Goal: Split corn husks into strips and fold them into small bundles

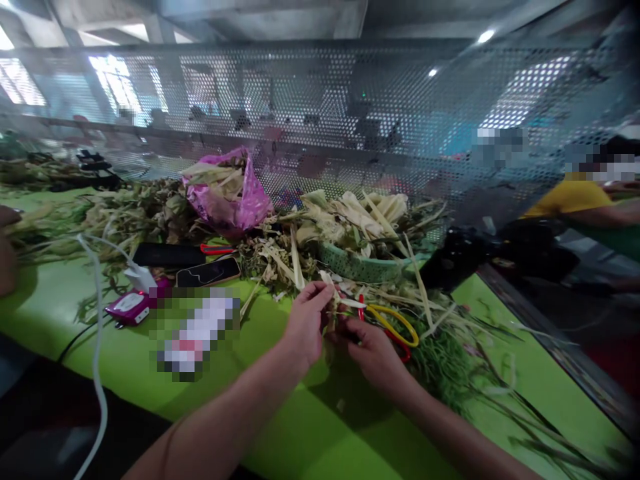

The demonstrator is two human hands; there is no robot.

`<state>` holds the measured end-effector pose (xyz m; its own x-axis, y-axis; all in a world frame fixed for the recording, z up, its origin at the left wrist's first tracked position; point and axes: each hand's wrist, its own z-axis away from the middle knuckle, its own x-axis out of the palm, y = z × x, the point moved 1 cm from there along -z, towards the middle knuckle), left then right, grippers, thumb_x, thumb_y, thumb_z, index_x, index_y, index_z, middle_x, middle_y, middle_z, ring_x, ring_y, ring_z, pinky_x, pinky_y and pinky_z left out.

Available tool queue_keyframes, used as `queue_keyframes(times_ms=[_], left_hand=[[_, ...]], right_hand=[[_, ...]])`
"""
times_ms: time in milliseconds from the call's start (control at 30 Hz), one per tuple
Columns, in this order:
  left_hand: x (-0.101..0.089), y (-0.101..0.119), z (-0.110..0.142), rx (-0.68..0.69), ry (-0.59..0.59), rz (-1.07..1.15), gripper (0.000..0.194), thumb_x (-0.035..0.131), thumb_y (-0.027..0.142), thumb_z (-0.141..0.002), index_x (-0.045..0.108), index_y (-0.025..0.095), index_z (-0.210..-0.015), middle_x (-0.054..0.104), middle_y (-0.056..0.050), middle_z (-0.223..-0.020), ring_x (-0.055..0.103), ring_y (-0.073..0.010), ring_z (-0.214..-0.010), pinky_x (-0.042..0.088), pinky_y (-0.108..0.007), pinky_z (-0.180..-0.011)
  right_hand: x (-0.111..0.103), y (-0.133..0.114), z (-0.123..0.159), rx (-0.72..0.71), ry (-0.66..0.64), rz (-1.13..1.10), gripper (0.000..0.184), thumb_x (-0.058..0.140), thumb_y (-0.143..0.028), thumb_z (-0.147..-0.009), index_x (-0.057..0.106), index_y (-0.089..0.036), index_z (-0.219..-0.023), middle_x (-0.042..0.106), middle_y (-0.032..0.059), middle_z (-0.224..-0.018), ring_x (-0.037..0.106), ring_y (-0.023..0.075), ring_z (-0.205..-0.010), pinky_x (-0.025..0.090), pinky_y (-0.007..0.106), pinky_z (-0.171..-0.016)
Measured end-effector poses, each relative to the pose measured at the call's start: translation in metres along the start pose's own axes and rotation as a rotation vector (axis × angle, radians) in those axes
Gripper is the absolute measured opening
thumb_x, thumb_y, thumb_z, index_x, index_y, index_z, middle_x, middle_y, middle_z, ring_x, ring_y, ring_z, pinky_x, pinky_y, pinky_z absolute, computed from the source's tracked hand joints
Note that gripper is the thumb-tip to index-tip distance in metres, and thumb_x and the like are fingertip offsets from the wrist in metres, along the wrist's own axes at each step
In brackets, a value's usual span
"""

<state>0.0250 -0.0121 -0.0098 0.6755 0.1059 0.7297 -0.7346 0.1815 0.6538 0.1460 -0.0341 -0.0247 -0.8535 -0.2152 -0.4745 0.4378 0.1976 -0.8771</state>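
Between my hands is a small bundle of pale dried corn husk (pixel 331 308). My left hand (pixel 306 323) is closed, pinching its upper part between thumb and fingers. My right hand (pixel 376 353) is closed at the lower end of the bundle, its fingertips partly hidden in shadow. Just beyond the right hand lie scissors with yellow and red handles (pixel 395 323), partly covered by husk strips. A green basket (pixel 357 265) heaped with pale husks (pixel 360 217) stands behind my hands. Green stringy plant material (pixel 443 363) lies right of my right hand.
A pink plastic bag (pixel 250 203) of husks stands back left, near a phone (pixel 209 271), a red cutter (pixel 217 249) and a purple power strip (pixel 131 307) with a white cable (pixel 97 347). A perforated metal screen (pixel 310 113) borders the green table (pixel 270 400). A person in yellow (pixel 567 200) is at right.
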Motion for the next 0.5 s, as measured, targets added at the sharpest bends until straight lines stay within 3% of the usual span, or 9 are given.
queue_keyframes(times_ms=[200,367,500], left_hand=[[0.001,0.002,-0.001,0.113,-0.101,-0.210,0.019,0.067,0.031,-0.070,0.054,0.018,-0.073,0.052,0.003,-0.066,0.046,-0.0073,-0.055,0.036,-0.020,-0.053],[-0.002,-0.002,0.000,0.166,-0.205,-0.642,0.011,0.054,0.023,-0.074,0.053,0.019,-0.064,0.046,0.003,-0.057,0.037,-0.0099,-0.051,0.028,-0.022,-0.050],[-0.007,-0.014,0.003,0.376,-0.354,-1.132,0.014,0.056,0.019,-0.070,0.054,0.022,-0.056,0.049,0.001,-0.053,0.042,-0.0131,-0.050,0.035,-0.025,-0.054]], right_hand=[[-0.023,-0.004,0.006,-0.055,-0.052,0.143,0.021,0.057,-0.039,-0.082,0.064,-0.019,-0.081,0.065,0.0030,-0.078,0.058,0.0206,-0.074,0.046,0.030,-0.066],[-0.054,0.005,-0.002,-0.055,0.176,0.269,0.026,0.054,-0.044,-0.084,0.065,-0.022,-0.093,0.069,0.0064,-0.092,0.062,0.0251,-0.084,0.047,0.035,-0.075],[-0.069,0.014,-0.012,-0.118,0.312,0.366,0.022,0.056,-0.039,-0.082,0.064,-0.023,-0.094,0.069,0.0071,-0.095,0.062,0.0272,-0.088,0.046,0.041,-0.083]])
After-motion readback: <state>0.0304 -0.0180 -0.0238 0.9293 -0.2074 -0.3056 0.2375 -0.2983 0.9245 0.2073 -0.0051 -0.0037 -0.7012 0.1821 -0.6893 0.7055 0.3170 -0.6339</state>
